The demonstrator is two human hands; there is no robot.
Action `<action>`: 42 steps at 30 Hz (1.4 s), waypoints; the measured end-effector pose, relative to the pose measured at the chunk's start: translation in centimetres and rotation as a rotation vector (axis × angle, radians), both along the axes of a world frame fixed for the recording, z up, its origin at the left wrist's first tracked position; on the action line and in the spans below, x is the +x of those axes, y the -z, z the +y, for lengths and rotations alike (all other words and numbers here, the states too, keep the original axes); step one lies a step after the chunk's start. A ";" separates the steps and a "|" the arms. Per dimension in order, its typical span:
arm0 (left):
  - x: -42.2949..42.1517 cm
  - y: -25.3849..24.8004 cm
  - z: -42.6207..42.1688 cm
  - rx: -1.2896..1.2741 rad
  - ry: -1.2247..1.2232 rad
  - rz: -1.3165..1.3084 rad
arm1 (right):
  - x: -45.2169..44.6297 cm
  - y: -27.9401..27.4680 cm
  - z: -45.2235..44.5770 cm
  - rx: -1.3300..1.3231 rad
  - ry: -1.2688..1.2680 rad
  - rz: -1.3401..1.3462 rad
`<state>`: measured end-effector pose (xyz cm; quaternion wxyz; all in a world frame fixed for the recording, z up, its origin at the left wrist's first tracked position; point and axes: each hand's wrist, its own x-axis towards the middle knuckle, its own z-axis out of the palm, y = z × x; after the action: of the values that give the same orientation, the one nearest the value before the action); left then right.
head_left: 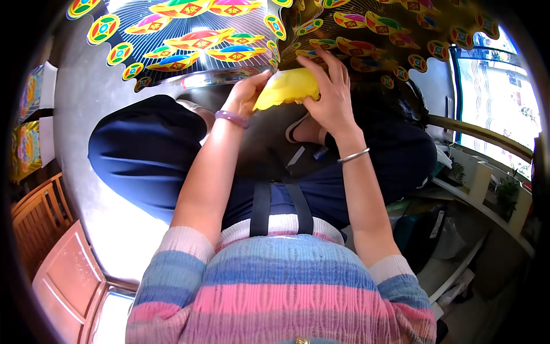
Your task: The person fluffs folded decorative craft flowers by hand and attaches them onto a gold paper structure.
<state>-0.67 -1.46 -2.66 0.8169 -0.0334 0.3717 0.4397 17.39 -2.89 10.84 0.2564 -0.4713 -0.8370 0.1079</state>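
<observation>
A yellow, ruffle-edged piece (pixel 288 88) hangs between my two hands, below a large shiny panel (pixel 200 43) printed with colourful boat shapes and round coin patterns. My left hand (pixel 247 94), with a purple bangle at the wrist, pinches the left end of the yellow piece near the panel's lower edge. On the other side my right hand (pixel 332 89), with a silver bangle at the wrist, has its thumb under the yellow piece's right end and its fingers stretched up in front of a darker gold panel (pixel 366 34).
My bent knees in dark trousers (pixel 143 152) lie on both sides. Wooden chairs (pixel 69 269) stand at the lower left. A window (pixel 495 86) is at the right, above a shelf (pixel 487 206) with plants. Small items (pixel 296 155) lie on the floor between my legs.
</observation>
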 end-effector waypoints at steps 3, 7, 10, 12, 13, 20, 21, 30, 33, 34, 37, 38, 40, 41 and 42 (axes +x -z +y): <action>0.0 0.3 -2.4 -0.154 -0.173 0.354 | -0.2 1.0 1.7 0.132 -0.051 0.030; 1.9 -1.4 -8.1 -0.225 -0.185 0.586 | -1.6 1.3 3.2 0.062 0.037 0.140; 3.8 -4.8 -10.0 0.218 -0.221 0.708 | -1.8 0.6 4.4 0.186 0.099 0.243; 3.6 -6.0 -9.6 0.450 -0.279 0.885 | -1.4 -0.2 4.0 0.236 0.154 0.340; 3.4 -6.4 -9.3 0.543 -0.320 0.969 | -1.1 -1.0 2.6 0.193 0.159 0.407; 2.3 -7.1 -7.0 0.872 -0.337 1.506 | -1.3 2.5 -5.1 -0.198 0.064 0.123; 2.3 -7.2 -6.7 0.855 -0.317 1.486 | -1.5 2.4 -5.0 -0.158 0.097 0.071; 0.7 -6.6 -3.2 0.793 -0.143 1.433 | -1.3 4.2 -0.1 -0.178 0.267 0.158; 0.1 -6.4 -2.4 0.686 -0.097 1.343 | -1.3 5.0 1.0 -0.163 0.291 0.228; -0.2 -6.4 -2.3 0.618 -0.041 1.262 | -1.1 5.4 1.3 -0.164 0.295 0.257; -0.2 -6.4 -3.0 0.647 -0.172 1.256 | -0.6 5.7 0.5 -0.084 0.385 0.424; -0.2 -6.5 -3.5 0.640 -0.197 1.235 | -0.6 5.6 -0.2 -0.081 0.380 0.450; 0.7 -6.1 -4.4 0.634 -0.343 1.076 | -0.9 4.5 -2.2 -0.075 0.369 0.503; 0.9 -5.7 -4.7 0.627 -0.350 1.057 | -1.5 3.7 -3.1 -0.157 0.269 0.549; 1.1 -5.5 -4.9 0.620 -0.356 1.038 | -1.7 4.1 -3.4 -0.114 0.236 0.442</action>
<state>0.43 -6.40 2.81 0.4162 0.3614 0.5636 0.6153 15.72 -6.33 6.72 0.4169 -0.5445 -0.6923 0.2246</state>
